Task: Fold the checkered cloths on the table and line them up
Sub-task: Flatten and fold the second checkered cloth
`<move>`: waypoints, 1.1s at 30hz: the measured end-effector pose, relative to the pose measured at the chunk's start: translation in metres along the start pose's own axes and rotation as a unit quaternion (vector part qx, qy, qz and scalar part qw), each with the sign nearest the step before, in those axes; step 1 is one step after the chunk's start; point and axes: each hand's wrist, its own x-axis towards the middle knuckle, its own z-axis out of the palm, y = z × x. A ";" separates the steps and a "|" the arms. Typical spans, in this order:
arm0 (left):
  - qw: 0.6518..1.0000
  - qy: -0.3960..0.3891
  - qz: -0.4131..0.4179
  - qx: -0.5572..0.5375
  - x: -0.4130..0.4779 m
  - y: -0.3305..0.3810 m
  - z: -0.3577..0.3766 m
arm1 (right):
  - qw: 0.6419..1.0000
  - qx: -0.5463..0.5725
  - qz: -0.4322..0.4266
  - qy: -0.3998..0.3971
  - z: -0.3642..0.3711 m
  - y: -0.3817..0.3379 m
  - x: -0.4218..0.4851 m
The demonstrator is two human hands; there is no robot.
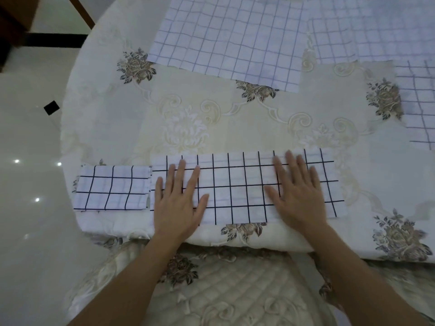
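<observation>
Now, step in hand: smoothing a once-folded checkered cloth, the long strip (237,191), flat on the bench (277,241); judged mid-fold, with a cross-fold to follow.
Left hand (176,203): palm down on the strip's left part, fingers straight and spread, gripping nothing.
Right hand (299,198): palm down on the strip's right part, fingers likewise straight and spread, gripping nothing.
Finished cloth (110,188): small folded rectangle just left of the strip, edges almost touching, near sides roughly in line.
Waiting: far cloth (230,41) lies flat and skewed beyond the strip; right-hand cloths (367,31) lie beyond it and to its right, one cut off by the frame.
Progress: judged early; one cloth done, one in hand, several untouched.
Risk 1: the strip's layers creep apart as the palms sweep or lift. Cause: flat pressure only, no pinch on the edges.
Risk 2: the strip slips over the bench's front rim. Cause: its near edge lies close to that rim, so any pull toward the body drags it off.
Risk 3: the floral cover (183,130) under the strip rucks up. Cause: hard sweeping on a soft-looking layer, which would skew the line.
Risk 4: the cross-fold bumps the finished cloth or ends up a different size. Cause: almost no gap at the strip's left end.
</observation>
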 end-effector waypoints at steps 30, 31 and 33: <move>0.980 0.018 0.189 -0.055 0.021 0.044 -0.029 | 0.891 0.223 0.395 0.002 -0.054 0.055 -0.026; 0.971 0.008 0.232 -0.053 0.028 0.059 -0.031 | 0.886 0.229 0.403 -0.003 -0.055 0.055 -0.025; 0.951 -0.008 0.304 -0.057 0.047 0.089 -0.032 | 0.880 0.235 0.413 -0.014 -0.056 0.055 -0.025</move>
